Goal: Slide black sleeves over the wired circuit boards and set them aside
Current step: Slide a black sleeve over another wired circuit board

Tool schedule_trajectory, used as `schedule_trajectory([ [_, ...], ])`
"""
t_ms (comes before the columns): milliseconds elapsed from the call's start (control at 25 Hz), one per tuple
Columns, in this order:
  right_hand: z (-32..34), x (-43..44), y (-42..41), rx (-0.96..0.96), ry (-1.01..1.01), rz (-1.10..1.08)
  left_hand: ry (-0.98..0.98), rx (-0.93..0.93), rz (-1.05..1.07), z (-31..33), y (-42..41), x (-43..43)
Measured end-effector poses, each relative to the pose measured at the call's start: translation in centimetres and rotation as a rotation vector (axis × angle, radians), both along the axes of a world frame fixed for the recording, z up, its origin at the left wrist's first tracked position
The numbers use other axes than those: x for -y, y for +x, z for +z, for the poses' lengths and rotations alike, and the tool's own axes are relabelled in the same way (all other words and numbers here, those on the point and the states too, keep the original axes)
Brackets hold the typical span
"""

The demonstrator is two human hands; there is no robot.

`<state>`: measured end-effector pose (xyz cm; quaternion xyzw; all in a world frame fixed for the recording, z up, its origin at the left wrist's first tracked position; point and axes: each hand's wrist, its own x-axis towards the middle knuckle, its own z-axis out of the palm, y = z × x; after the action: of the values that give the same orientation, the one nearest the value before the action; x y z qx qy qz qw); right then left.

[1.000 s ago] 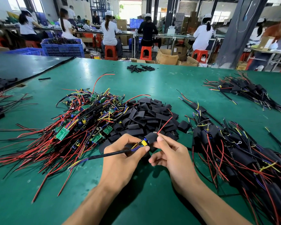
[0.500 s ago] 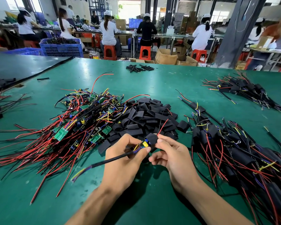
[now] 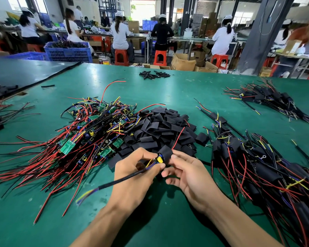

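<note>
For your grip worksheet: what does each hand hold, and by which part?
The left hand pinches the board by its wires, just behind it; right hand pinches the sleeve by its near edge.

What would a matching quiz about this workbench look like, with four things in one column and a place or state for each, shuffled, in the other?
Column one:
1. left hand
2. right hand
3. heap of bare boards
4. heap of sleeved boards

Column two:
A. lies on the right side of the green table
B. pinches a black sleeve
C. lies left of the loose sleeves
D. grips a black cable

Pairs: 1-D, 2-B, 3-C, 4-A.
</note>
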<state>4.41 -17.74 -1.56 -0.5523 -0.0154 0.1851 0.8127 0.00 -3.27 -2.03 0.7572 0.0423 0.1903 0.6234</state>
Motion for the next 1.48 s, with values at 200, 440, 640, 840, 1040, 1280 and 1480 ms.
schedule_trajectory([
  [200,-0.3,-0.2,0.0,0.080,-0.124,0.007,-0.025,-0.015,-0.059,0.0,0.2,-0.3],
  [440,0.0,0.4,0.3,0.019,0.072,0.069,-0.384,-0.078,-0.241,0.4,0.6,-0.5],
  [640,0.1,0.5,0.2,0.080,0.097,0.028,-0.576,-0.174,-0.251,0.2,1.0,-0.9],
  [840,-0.2,0.4,0.2,0.152,0.105,-0.047,-0.494,-0.150,-0.195,0.2,1.0,-0.9],
  [1040,-0.3,0.6,0.2,0.182,0.033,-0.037,-0.408,-0.135,-0.154,0.1,0.9,-0.9],
  [1280,-0.4,-0.2,0.2,0.151,-0.066,-0.003,-0.580,-0.232,-0.191,0.6,1.0,-1.2],
  [1480,-0.3,0.2,0.5,0.089,0.001,-0.025,-0.584,-0.293,-0.225,0.9,1.1,-1.3],
])
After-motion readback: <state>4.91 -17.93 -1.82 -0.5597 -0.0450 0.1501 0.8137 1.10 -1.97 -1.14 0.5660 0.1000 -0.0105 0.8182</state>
